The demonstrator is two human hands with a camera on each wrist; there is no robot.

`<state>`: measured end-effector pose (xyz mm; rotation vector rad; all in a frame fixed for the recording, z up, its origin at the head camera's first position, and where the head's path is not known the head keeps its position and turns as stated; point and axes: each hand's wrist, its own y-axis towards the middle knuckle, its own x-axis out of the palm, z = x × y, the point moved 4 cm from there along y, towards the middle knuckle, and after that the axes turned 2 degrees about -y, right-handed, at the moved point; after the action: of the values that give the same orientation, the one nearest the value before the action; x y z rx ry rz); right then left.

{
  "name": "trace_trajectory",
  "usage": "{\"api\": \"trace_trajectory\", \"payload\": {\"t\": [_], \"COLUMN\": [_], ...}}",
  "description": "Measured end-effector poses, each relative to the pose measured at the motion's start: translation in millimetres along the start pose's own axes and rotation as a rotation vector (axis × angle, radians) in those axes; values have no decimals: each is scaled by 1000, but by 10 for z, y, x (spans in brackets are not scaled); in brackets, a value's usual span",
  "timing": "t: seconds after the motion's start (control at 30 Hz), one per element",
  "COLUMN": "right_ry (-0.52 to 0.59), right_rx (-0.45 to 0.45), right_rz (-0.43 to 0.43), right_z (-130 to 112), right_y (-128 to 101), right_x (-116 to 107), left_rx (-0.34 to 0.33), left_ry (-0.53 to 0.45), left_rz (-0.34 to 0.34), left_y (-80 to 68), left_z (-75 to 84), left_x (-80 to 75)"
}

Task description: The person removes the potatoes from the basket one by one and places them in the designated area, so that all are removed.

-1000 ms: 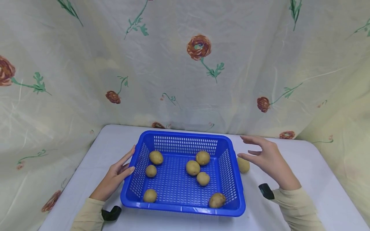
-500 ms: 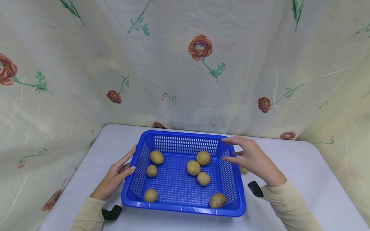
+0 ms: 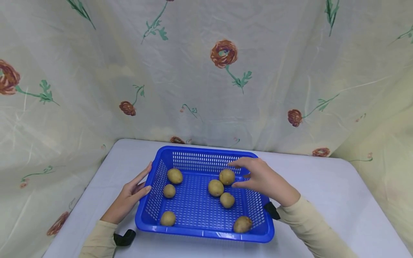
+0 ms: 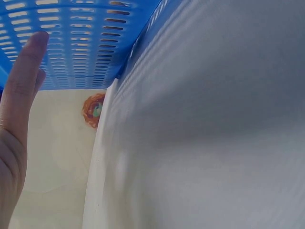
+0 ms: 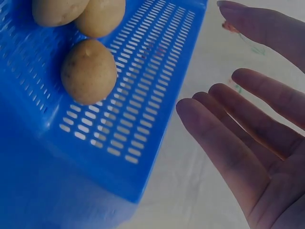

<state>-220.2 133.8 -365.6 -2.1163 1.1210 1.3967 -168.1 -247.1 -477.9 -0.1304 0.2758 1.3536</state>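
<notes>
A blue plastic basket (image 3: 193, 233) with slotted walls holds several potatoes on its floor. My left hand (image 3: 127, 197) rests on its left side, thumb and fingertips at the rim. In the left wrist view an outstretched finger (image 4: 24, 81) lies along the slotted wall (image 4: 81, 50). My right hand (image 3: 262, 179) is over the basket's right part, fingers spread with nothing between them. Its fingertips are near one potato (image 3: 227, 176), in a cluster with a larger one (image 3: 215, 187) and a smaller one (image 3: 227, 200). Another potato (image 3: 242, 224) sits in the front right corner.
Along the basket's left side lie three potatoes, the front one (image 3: 167, 218) near the corner. The basket stands on a table with a white cloth (image 3: 338, 200). A pale curtain (image 3: 180, 71) with printed flowers hangs behind it.
My right hand has moved left from beside the basket to over its right part, fingers still spread. It now hides the potato outside the basket's right side. The left hand stays put.
</notes>
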Motion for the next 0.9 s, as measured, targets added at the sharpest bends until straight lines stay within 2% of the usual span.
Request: {"api": "trace_trajectory", "payload": {"t": [0.2, 0.37, 0.67, 0.9], "right_ry": [-7, -17, 7, 1], "right_rx": [7, -29, -6, -26], "right_rz": [-55, -89, -134, -155], "right_z": [-44, -101, -130, -121], "right_y": [97, 165, 250, 298], "right_x": [107, 206, 339, 424], "left_rx": [-1, -1, -12, -9], "left_ry": [-4, -4, -7, -8], "left_rz": [-5, -5, -10, -8], "left_y": [-2, -5, -5, -3], "left_z": [5, 5, 15, 10], "left_x": [0, -1, 7, 2]}}
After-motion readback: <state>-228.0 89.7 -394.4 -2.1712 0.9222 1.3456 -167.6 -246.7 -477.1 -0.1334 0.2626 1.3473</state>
